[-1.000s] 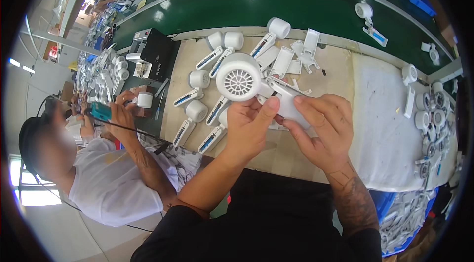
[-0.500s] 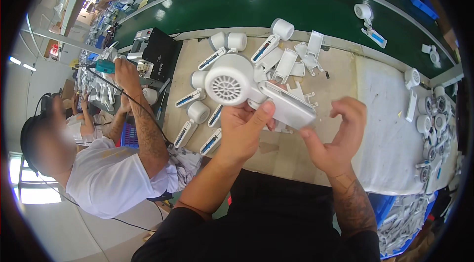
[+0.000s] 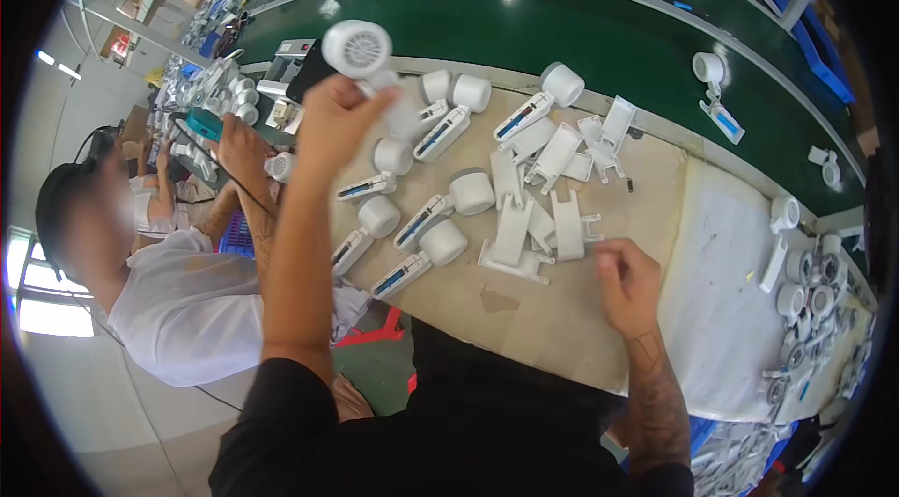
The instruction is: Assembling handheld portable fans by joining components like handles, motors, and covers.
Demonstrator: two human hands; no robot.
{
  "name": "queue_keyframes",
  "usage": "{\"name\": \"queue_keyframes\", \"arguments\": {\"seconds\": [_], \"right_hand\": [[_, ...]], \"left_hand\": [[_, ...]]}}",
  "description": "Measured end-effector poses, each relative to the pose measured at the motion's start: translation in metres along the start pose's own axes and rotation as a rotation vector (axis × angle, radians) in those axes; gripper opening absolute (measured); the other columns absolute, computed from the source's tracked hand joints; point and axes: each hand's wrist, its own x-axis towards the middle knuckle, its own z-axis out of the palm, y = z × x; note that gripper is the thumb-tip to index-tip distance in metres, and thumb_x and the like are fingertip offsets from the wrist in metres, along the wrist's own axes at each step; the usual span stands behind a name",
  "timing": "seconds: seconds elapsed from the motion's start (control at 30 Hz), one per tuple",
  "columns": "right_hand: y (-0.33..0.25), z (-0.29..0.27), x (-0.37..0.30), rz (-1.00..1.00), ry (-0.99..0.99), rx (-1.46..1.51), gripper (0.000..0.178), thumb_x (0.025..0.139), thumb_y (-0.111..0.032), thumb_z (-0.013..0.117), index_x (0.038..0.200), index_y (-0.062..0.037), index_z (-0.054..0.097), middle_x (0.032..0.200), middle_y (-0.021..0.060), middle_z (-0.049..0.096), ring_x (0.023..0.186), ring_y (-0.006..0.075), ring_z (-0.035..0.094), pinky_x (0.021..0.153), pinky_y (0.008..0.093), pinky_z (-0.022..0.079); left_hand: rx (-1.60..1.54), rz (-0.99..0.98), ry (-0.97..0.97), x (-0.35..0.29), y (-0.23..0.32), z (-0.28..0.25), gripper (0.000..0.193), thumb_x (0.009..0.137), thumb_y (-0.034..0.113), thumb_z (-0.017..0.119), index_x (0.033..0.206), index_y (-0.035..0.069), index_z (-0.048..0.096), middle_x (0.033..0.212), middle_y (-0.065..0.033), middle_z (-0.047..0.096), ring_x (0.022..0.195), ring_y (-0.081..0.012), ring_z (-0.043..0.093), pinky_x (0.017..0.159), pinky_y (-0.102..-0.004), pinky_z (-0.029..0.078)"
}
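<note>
My left hand (image 3: 342, 123) is raised on the left, closed round a white handheld fan (image 3: 358, 48). The round grille of the fan faces me, and its handle is blurred behind my fingers. Lower on the right, my right hand (image 3: 629, 286) has loosely bent fingers, and I see nothing in them. Its fingertips are close beside a white plastic cover (image 3: 568, 227) with small prongs; whether they touch cannot be told. More white plastic covers (image 3: 510, 230) lie in a loose pile. Left of them are several white fan bodies (image 3: 445, 240) with open handles showing blue strips inside.
A green conveyor belt (image 3: 599, 24) runs behind the table (image 3: 562, 319), carrying a few fan parts. At right, more fan heads (image 3: 796, 296) crowd a white sheet (image 3: 716, 310). A blue bin (image 3: 702, 436) stands below. On my left a co-worker (image 3: 187, 310) holds a teal tool (image 3: 204, 123).
My left hand has carried the fan from mid-table up to the left, uncovering the pile of covers. My right hand has dropped lower, its fingers more bent. The view has shifted slightly.
</note>
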Motion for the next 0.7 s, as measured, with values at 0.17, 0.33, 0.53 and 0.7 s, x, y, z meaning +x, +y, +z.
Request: {"name": "queue_keyframes", "arguments": {"seconds": [0.17, 0.33, 0.53, 0.7], "right_hand": [[0.027, -0.026, -0.01, 0.099, 0.063, -0.081, 0.011, 0.089, -0.011, 0.072, 0.085, -0.0014, 0.068, 0.065, 0.0036, 0.061, 0.057, 0.0055, 0.052, 0.053, 0.0234, 0.043], [0.002, -0.075, 0.089, -0.132, 0.278, -0.303, 0.012, 0.086, -0.013, 0.075, 0.082, -0.0036, 0.068, 0.062, 0.0013, 0.059, 0.056, 0.0069, 0.051, 0.053, 0.024, 0.043], [0.068, -0.162, 0.282, -0.15, 0.462, -0.859, 0.061, 0.077, -0.046, 0.078, 0.126, -0.0125, 0.063, 0.098, 0.0155, 0.072, 0.089, 0.0293, 0.07, 0.083, 0.0384, 0.055], [0.086, -0.147, 0.331, 0.082, 0.235, -0.819, 0.08, 0.069, -0.052, 0.08, 0.132, -0.008, 0.057, 0.11, 0.021, 0.07, 0.102, 0.0347, 0.069, 0.091, 0.0372, 0.053]], "left_hand": [[1.117, 0.091, -0.23, 0.049, -0.08, -0.057, 0.039, 0.073, 0.035, 0.079, 0.079, -0.002, 0.065, 0.076, -0.0214, 0.063, 0.074, -0.0372, 0.064, 0.067, -0.0466, 0.049], [0.828, -0.062, -0.191, 0.031, -0.115, -0.054, 0.034, 0.072, 0.024, 0.077, 0.094, -0.001, 0.073, 0.079, -0.0194, 0.071, 0.076, -0.0297, 0.071, 0.069, -0.0365, 0.053], [0.715, -0.081, 0.022, 0.021, -0.125, -0.044, 0.048, 0.086, 0.031, 0.076, 0.121, 0.0, 0.066, 0.113, -0.0154, 0.072, 0.099, -0.0249, 0.07, 0.087, -0.0334, 0.052], [0.098, -0.05, 0.169, -0.029, -0.043, 0.002, 0.025, 0.094, 0.013, 0.067, 0.114, -0.002, 0.067, 0.108, -0.0112, 0.072, 0.1, -0.0157, 0.065, 0.09, -0.028, 0.049]]}}
